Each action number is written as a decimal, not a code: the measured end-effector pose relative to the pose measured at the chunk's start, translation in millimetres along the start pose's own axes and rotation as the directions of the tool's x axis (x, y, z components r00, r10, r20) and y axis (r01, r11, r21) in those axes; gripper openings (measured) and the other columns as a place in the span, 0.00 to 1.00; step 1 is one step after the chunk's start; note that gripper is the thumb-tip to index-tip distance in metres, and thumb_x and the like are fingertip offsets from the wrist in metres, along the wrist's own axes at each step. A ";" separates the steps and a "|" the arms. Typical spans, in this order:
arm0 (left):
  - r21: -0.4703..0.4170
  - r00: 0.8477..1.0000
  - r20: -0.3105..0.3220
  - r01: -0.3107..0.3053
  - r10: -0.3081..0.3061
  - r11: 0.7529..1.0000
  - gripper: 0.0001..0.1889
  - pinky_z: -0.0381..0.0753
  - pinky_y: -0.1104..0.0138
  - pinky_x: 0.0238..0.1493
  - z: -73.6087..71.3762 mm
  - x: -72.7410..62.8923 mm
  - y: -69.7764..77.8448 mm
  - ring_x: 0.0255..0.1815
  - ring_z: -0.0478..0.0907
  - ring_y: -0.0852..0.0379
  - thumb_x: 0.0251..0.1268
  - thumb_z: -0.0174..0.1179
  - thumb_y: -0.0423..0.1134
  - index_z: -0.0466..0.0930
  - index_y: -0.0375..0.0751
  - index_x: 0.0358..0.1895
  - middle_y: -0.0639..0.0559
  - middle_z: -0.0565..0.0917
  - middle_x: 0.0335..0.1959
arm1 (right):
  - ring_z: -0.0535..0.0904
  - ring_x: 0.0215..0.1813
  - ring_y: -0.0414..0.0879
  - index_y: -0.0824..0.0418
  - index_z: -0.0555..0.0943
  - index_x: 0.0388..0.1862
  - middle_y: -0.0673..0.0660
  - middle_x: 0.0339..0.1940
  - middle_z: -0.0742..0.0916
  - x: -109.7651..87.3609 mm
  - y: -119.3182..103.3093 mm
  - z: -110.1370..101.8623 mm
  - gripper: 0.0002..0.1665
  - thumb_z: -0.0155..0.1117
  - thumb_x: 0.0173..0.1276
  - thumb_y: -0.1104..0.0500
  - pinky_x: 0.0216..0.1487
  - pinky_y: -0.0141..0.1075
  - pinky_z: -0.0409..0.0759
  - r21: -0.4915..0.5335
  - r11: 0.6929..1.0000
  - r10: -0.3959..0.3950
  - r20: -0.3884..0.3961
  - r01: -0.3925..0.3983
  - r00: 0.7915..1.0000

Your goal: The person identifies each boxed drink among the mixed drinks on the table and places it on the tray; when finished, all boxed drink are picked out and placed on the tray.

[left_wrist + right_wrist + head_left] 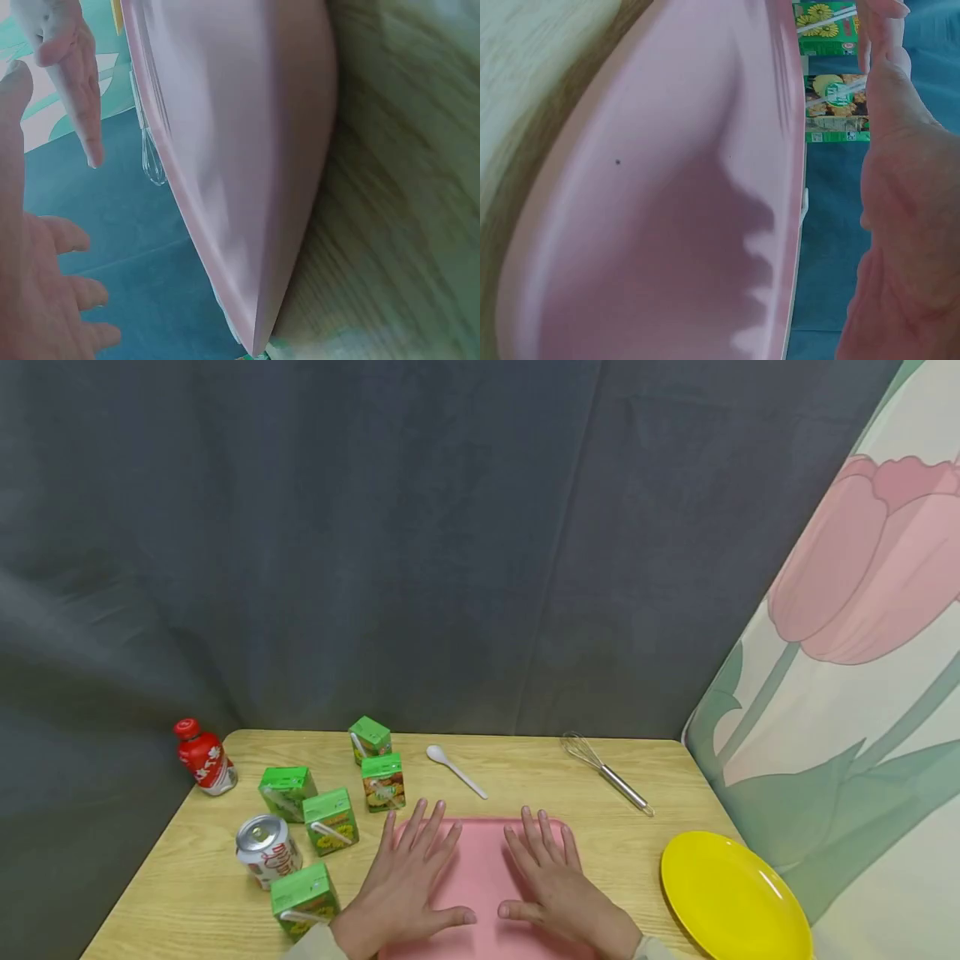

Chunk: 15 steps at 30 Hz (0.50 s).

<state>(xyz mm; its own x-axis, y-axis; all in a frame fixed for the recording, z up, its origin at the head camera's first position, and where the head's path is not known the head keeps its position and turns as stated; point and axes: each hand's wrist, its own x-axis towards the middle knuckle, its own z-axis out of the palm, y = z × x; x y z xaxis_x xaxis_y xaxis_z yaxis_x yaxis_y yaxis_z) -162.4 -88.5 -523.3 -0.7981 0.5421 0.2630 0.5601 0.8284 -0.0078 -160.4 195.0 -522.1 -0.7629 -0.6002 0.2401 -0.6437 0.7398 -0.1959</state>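
From the head view, I see a pink tray (489, 868) at the near side of the bench (525, 777), with the left hand (399, 893) and the right hand (561, 893) over it, side by side and well apart, both released, fingers stretched out and thumbs pointing inward. To the left stand five green drink cartons (331, 821), a white-and-silver drink can (268, 852) and, near the bench's left edge, a red bottle (204, 760). Beyond the tray lie a white spoon (459, 772) and a metal whisk (609, 777); a yellow plate (735, 897) sits to the right. In the left wrist view, both hands hang clear above the tray, whose side rests by the bench's wood grain. In the right wrist view, a finger-shaped shadow falls across the tray, and two cartons show past its rim.
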 end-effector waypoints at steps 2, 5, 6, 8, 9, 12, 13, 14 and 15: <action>0.005 1.000 -0.004 -0.001 0.001 1.000 0.59 0.38 0.32 0.70 -0.7 -0.1 -0.2 0.81 0.31 0.40 0.54 0.42 0.87 0.53 0.50 0.82 0.43 0.39 0.83 | 0.46 0.77 0.75 0.64 0.58 0.81 0.73 0.80 0.52 0.1 0.0 -0.4 0.59 0.49 0.68 0.22 0.72 0.56 0.20 0.005 1.000 0.003 0.001 -0.003 1.000; 0.004 1.000 -0.011 -0.005 0.005 1.000 0.57 0.39 0.33 0.71 -2.5 -0.3 -1.3 0.81 0.32 0.40 0.56 0.43 0.85 0.55 0.50 0.82 0.43 0.40 0.83 | 0.44 0.78 0.73 0.64 0.58 0.81 0.72 0.81 0.52 2.2 -0.4 -2.5 0.55 0.52 0.71 0.26 0.73 0.64 0.31 0.075 0.996 0.036 0.012 -0.037 0.999; 0.002 1.000 -0.014 -0.005 0.005 1.000 0.56 0.39 0.34 0.72 -4.2 -0.3 -2.0 0.81 0.33 0.40 0.57 0.43 0.85 0.56 0.49 0.82 0.42 0.42 0.83 | 0.44 0.79 0.71 0.63 0.59 0.81 0.70 0.81 0.52 3.7 -0.4 -3.5 0.53 0.53 0.72 0.29 0.73 0.65 0.36 0.130 0.989 0.065 0.011 -0.066 0.998; -0.002 1.000 -0.024 -0.003 0.003 1.000 0.53 0.42 0.36 0.73 -9.0 -0.3 -4.7 0.81 0.38 0.40 0.60 0.45 0.82 0.59 0.48 0.80 0.42 0.46 0.82 | 0.50 0.79 0.65 0.62 0.61 0.80 0.67 0.81 0.57 8.8 0.9 -6.5 0.47 0.59 0.74 0.36 0.73 0.63 0.49 0.307 0.940 0.155 0.000 -0.148 0.988; -0.009 0.999 -0.032 0.000 0.000 1.000 0.51 0.44 0.38 0.73 -12.5 -0.3 -6.6 0.81 0.42 0.40 0.62 0.47 0.80 0.62 0.48 0.79 0.42 0.50 0.82 | 0.56 0.78 0.63 0.63 0.64 0.79 0.67 0.80 0.61 12.1 2.7 -8.3 0.43 0.61 0.75 0.41 0.71 0.62 0.58 0.420 0.888 0.213 -0.010 -0.189 0.977; -0.047 0.998 -0.052 0.025 -0.027 0.999 0.41 0.55 0.41 0.72 -27.1 -1.6 -13.8 0.77 0.56 0.41 0.67 0.53 0.72 0.71 0.49 0.74 0.44 0.63 0.78 | 0.78 0.64 0.60 0.66 0.71 0.72 0.66 0.69 0.77 21.6 14.1 -13.3 0.32 0.66 0.75 0.53 0.54 0.54 0.80 0.731 0.616 0.429 0.002 -0.294 0.903; -0.061 0.997 -0.059 0.038 -0.042 0.997 0.38 0.59 0.42 0.70 -32.1 -3.1 -16.8 0.75 0.61 0.42 0.67 0.55 0.70 0.74 0.50 0.72 0.45 0.67 0.75 | 0.83 0.56 0.59 0.67 0.73 0.70 0.67 0.63 0.81 23.7 19.7 -15.1 0.30 0.67 0.74 0.56 0.48 0.50 0.84 0.798 0.512 0.497 0.026 -0.318 0.867; -0.076 0.996 -0.066 0.051 -0.056 0.996 0.35 0.64 0.42 0.67 -37.2 -5.0 -19.9 0.72 0.66 0.42 0.67 0.57 0.68 0.77 0.50 0.69 0.46 0.71 0.73 | 0.85 0.49 0.60 0.69 0.75 0.67 0.67 0.57 0.83 24.5 26.1 -16.8 0.27 0.67 0.74 0.58 0.41 0.48 0.85 0.844 0.414 0.555 0.064 -0.341 0.830; -0.089 0.995 -0.068 0.069 -0.076 0.994 0.32 0.67 0.42 0.65 -42.3 -7.7 -23.3 0.69 0.69 0.43 0.68 0.59 0.66 0.79 0.51 0.67 0.47 0.74 0.70 | 0.86 0.44 0.59 0.71 0.75 0.65 0.68 0.52 0.85 24.1 33.3 -18.2 0.26 0.67 0.73 0.59 0.37 0.46 0.86 0.866 0.335 0.602 0.108 -0.372 0.791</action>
<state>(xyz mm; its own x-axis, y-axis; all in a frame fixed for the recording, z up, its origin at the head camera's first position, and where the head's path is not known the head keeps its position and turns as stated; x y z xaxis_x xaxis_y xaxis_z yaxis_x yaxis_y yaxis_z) -159.8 -118.0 -484.3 -0.8212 0.4671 0.3277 0.5208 0.8482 0.0961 -199.1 210.7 -505.5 -0.9976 -0.0626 -0.0300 0.0164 0.2078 -0.9780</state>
